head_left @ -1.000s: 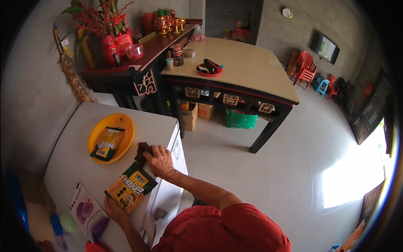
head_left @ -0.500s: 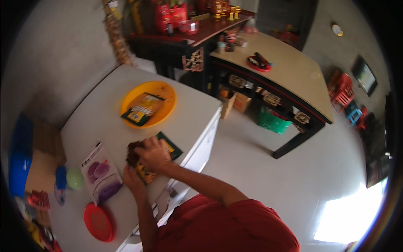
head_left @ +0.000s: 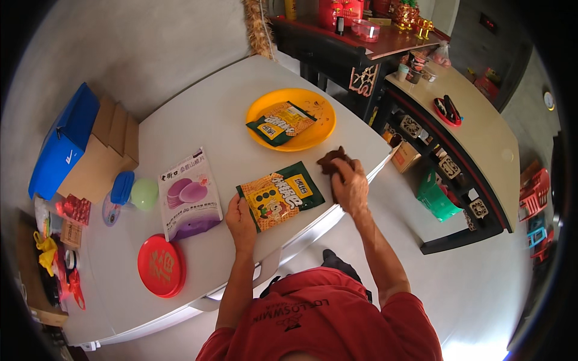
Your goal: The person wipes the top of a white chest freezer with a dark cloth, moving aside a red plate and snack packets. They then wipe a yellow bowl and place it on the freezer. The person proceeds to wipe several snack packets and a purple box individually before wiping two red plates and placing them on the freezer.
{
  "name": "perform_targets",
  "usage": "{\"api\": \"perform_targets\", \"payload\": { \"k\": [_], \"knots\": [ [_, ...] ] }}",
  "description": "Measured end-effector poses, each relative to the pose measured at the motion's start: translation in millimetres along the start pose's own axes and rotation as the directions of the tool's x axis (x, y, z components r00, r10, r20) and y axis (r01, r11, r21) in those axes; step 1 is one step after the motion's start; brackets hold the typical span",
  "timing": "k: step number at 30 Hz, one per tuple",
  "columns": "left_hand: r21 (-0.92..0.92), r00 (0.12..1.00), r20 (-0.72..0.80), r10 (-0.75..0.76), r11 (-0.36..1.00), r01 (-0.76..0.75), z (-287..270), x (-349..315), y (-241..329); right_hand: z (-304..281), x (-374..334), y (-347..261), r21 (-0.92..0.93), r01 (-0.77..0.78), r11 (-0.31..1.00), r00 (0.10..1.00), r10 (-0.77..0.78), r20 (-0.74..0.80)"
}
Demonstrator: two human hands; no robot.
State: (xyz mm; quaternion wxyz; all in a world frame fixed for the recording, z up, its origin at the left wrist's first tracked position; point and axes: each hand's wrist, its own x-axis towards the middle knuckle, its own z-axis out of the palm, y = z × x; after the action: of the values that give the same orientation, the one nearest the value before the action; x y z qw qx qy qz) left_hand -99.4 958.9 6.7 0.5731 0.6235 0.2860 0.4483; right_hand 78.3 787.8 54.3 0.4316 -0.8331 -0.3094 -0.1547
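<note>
Sensibly, the left hand should press flat on the snack packet near the tabletop's front edge, keeping it steady, while the right hand, fingers clenched on a brown cloth, wipes beside it.

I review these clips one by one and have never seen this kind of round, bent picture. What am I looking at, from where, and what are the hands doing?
A wide fisheye camera on a person's head looks down, so straight edges bend. No machine: two bare hands. The left hand rests on a green-and-yellow snack bag lying on the white table. The right hand presses a dark brown cloth near the table's edge. Also there: an orange plate with a second bag, a purple pouch, a red disc and a blue box.
</note>
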Motion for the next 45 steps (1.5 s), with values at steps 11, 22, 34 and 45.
{"api": "perform_targets", "payload": {
  "k": [11,22,34,45],
  "knots": [
    [-0.089,0.993,0.066,-0.102,0.990,0.108,2,-5,13,18,-62,-30,-0.231,0.385,0.894,0.916,-0.339,0.214],
    [-0.020,0.988,0.099,-0.119,0.992,0.121,1,-3,13,12,-13,-35,-0.128,0.205,0.970,0.939,-0.158,0.305],
    [0.016,0.985,0.075,-0.156,0.988,0.155,1,-1,17,36,-9,-62,0.082,0.297,0.951,0.904,-0.308,0.298],
    [-0.090,0.994,0.022,-0.106,0.990,0.107,-4,1,2,35,-49,-71,0.279,0.637,0.719,0.475,-0.651,0.593]
  ]
}}
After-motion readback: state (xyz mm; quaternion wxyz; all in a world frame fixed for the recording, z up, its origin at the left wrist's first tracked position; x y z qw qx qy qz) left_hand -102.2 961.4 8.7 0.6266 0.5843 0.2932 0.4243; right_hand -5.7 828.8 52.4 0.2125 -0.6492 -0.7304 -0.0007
